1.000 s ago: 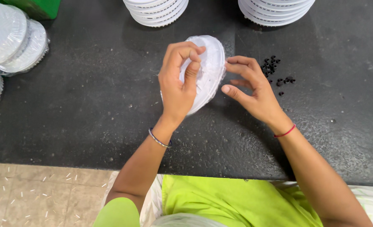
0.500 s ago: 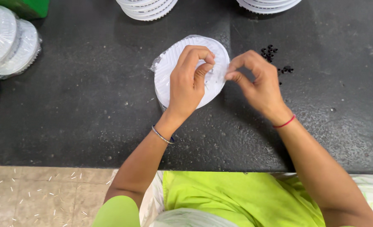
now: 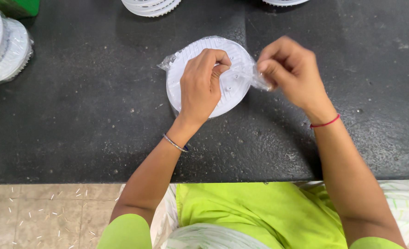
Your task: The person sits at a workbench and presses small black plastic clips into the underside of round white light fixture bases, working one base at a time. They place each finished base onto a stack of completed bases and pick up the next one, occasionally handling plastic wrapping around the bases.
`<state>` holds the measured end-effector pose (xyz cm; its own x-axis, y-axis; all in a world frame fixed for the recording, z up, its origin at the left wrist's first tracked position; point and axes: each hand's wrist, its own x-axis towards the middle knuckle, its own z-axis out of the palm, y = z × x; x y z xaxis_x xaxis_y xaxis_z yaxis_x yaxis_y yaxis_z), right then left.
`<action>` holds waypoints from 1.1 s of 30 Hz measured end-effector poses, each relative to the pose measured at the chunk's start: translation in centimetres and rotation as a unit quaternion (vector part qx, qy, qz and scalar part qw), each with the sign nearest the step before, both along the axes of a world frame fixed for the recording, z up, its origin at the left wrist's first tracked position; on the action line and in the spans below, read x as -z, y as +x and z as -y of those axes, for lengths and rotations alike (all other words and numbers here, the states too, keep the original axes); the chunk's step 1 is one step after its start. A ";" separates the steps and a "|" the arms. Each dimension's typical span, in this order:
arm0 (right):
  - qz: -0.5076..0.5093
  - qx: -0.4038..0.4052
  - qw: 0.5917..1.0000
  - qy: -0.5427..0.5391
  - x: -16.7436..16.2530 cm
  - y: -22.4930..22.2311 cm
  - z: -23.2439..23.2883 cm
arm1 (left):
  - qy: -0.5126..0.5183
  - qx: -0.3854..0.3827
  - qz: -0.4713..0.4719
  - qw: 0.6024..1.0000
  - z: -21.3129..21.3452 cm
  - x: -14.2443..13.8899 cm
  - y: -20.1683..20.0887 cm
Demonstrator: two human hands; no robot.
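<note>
A round white ribbed plastic disc lies flat on the black table, wrapped in a clear plastic bag. My left hand presses down on the disc's middle with curled fingers. My right hand is at the disc's right edge and pinches the loose end of the clear bag between thumb and fingers, lifted a little off the table.
Stacks of white discs stand at the table's far edge, and bagged white discs lie at the far left beside a green object. The table's front edge runs above a tiled floor. My lap wears green cloth.
The disc went from tilted in my hands to flat on the table. My left hand came to rest on it, and my right hand took hold of the bag's end.
</note>
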<state>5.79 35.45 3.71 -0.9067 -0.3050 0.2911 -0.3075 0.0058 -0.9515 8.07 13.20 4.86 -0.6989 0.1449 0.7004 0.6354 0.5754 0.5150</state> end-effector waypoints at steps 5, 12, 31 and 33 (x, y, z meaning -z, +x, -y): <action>0.042 0.000 0.996 0.084 -1.2 0.6 0.9 | -0.032 0.007 -0.037 0.999 0.4 -0.4 -0.3; -0.309 0.024 0.935 0.175 -1.3 0.2 0.4 | -0.093 0.098 0.015 0.991 1.6 -0.3 -1.1; -0.162 0.097 0.980 -0.068 -1.2 1.6 1.9 | 0.037 0.037 0.052 0.997 -0.6 -0.4 0.5; -0.124 0.104 0.979 -0.125 -1.3 1.4 1.1 | 0.084 0.041 0.040 0.995 -0.1 -0.3 0.2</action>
